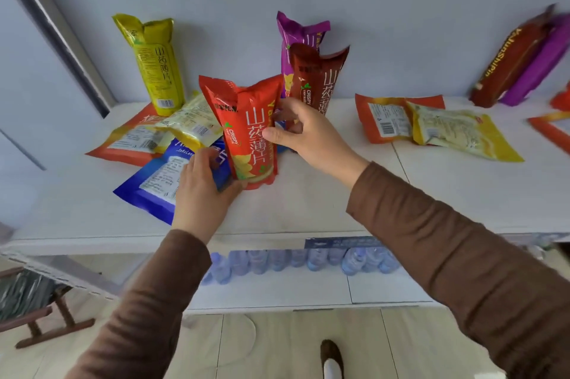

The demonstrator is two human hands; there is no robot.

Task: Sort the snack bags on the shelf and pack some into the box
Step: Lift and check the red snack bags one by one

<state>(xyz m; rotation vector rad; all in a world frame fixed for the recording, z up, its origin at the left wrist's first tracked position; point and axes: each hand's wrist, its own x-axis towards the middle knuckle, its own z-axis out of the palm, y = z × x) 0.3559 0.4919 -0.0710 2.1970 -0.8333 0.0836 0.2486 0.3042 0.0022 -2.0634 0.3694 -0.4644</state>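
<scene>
Red snack bag [251,135] upright on white shelf [308,209], near front, held between both hands. Left hand [202,193] at bag's lower left, thumb under bottom edge, fingers [212,159] curled round its left side, also lying over blue bag [154,184] flat beneath. Right hand [303,135] at bag's right edge, mid-height, thumb on front face, fingers [285,108] wrapped behind, pinching it. Brown sleeves [447,255] on both arms. Just behind: dark red bag [320,79] upright, purple bag [296,36] behind that, against wall. Left: flat orange and pale yellow packs [185,122] overlapping, tall yellow bag [157,64] standing at back. Right, well apart: orange pack [382,118] and yellow pack [462,132] lying flat, overlapped. Far right: brown and purple bags [521,61] leaning on wall, blurred. Lower shelf: row of water bottles [296,261].
</scene>
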